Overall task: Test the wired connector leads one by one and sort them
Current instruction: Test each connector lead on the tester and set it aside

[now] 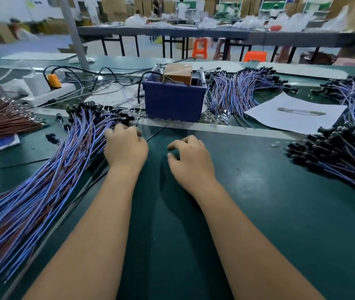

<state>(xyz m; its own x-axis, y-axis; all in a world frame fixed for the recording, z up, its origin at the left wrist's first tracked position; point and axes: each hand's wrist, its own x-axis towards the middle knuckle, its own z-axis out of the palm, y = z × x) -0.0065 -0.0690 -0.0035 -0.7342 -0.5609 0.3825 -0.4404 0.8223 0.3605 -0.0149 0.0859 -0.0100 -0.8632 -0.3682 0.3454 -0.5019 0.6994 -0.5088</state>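
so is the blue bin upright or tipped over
Upright. The blue bin stands on its base on the table, open top facing up, with a brown box sticking out of it.

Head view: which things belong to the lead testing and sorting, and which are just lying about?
Job:
- big heap of blue-wired black-connector leads at left hand
- similar piles at right and behind
- blue plastic box

Lying about:
- white paper sheet
- white power strip
- brown wire bundle

Dark green table [258,191], blue-violet and brown leads [42,180] with black connectors at nine o'clock, navy-blue bin [173,102] at twelve, white paper [291,118] at two, orange stools [200,47] beyond
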